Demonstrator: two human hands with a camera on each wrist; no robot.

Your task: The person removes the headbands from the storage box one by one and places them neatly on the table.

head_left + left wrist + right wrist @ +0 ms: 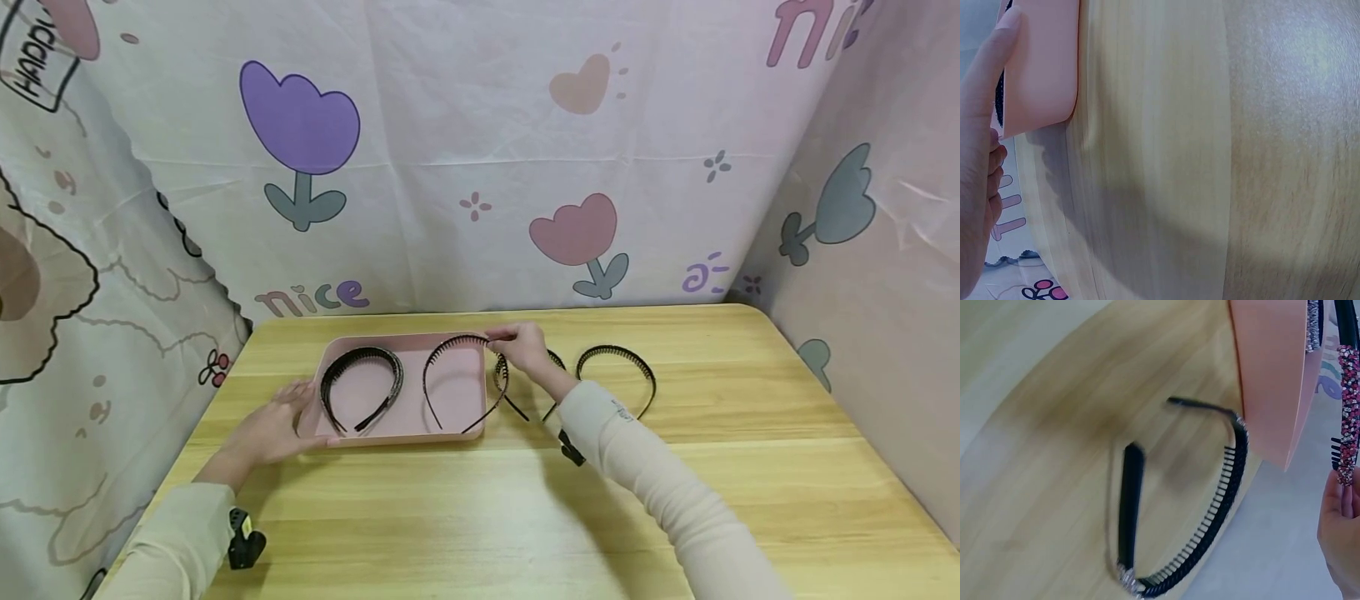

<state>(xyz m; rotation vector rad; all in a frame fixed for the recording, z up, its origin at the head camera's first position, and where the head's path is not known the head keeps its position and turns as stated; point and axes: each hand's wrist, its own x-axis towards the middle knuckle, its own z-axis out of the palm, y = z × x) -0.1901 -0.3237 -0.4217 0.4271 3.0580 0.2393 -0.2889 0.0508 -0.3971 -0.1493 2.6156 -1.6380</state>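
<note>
My left hand [273,425] grips the left end of a pink tray [412,438], its thumb along the front wall in the left wrist view. Several black toothed headbands [330,379] lie nested at the left inside the tray. Above the tray's right part, my right hand [525,346] pinches another headband [452,340] near its top, the open ends pointing toward me. Red, pink and silver stones [1349,406] cover its band in the right wrist view. Behind that hand a toothed headband [1235,469] lies on the table beside the tray, partly hidden in the head view.
One more black headband [617,350] lies farther right on the wooden table [480,517]. A printed cloth [450,108] hangs behind the table and along both sides. Each sleeve has a small black device at the wrist.
</note>
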